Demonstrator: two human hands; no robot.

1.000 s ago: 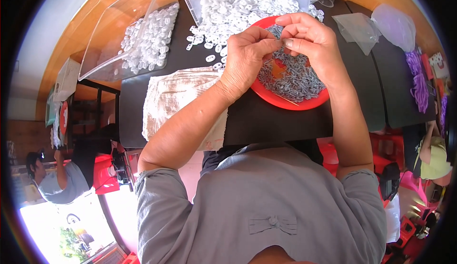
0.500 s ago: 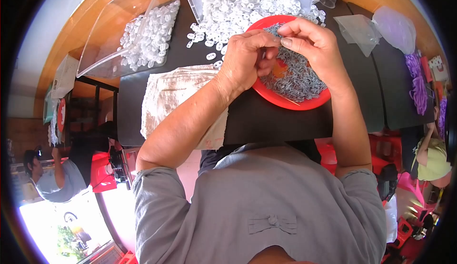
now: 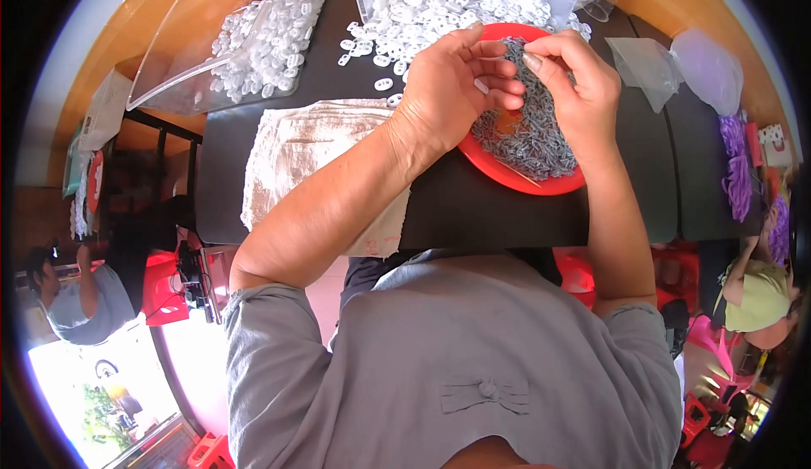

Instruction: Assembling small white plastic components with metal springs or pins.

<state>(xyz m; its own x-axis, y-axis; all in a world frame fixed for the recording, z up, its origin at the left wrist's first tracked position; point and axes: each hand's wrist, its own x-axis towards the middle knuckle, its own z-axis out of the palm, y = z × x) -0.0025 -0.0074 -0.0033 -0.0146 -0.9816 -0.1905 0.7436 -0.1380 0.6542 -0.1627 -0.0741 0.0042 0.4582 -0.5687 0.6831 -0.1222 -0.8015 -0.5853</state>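
Observation:
My left hand [image 3: 456, 89] is turned palm up by the left rim of a round red tray [image 3: 483, 165], its fingers loosely curled. A small white plastic piece [image 3: 481, 86] rests in those fingers. Above the tray, my right hand [image 3: 581, 89] pinches thumb and forefinger together; what sits between the tips is too small to make out. Many small grey slender pieces [image 3: 541, 152] fill the tray, and a thin wooden stick [image 3: 517, 173] lies near its front rim. Behind the hands is a heap of white oval pieces with holes [image 3: 456, 0], some scattered loose on the table.
A folded cream cloth [image 3: 296, 148] lies left on the black table [image 3: 490, 224]. Farther left, a clear plastic container [image 3: 177, 63] holds more white pieces. Clear bags [image 3: 646, 68] and purple cord [image 3: 737, 173] are at right. Other people sit at both sides, with red stools about.
My hands have moved apart; the left has turned palm up and its fingers have loosened, showing the white piece. The right stays pinched over the tray. The view has shifted slightly.

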